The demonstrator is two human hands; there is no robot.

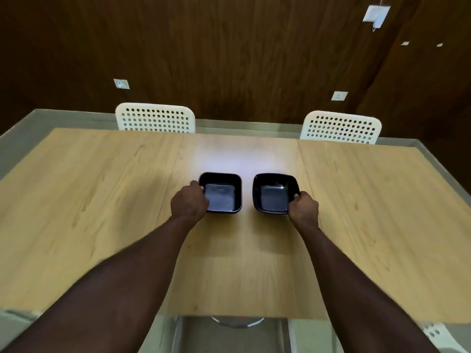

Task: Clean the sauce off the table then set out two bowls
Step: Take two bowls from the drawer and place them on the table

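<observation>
- Table (102,200): no sauce shows anywhere on the wood surface; the cleaning stage looks complete.
- Left bowl (224,192): square, dark, upright at mid-table. The left hand (189,203) grips its near-left rim, fingers curled over the edge.
- Right bowl (274,193): just beside the first, not touching it. The right hand (303,207) grips its near-right corner.
- Whether either bowl rests fully on the table cannot be confirmed.
- Remaining, by judgement: settle both bowls, release both grips, withdraw the arms.
- Two white chairs (155,118) stand at the far side.
</observation>
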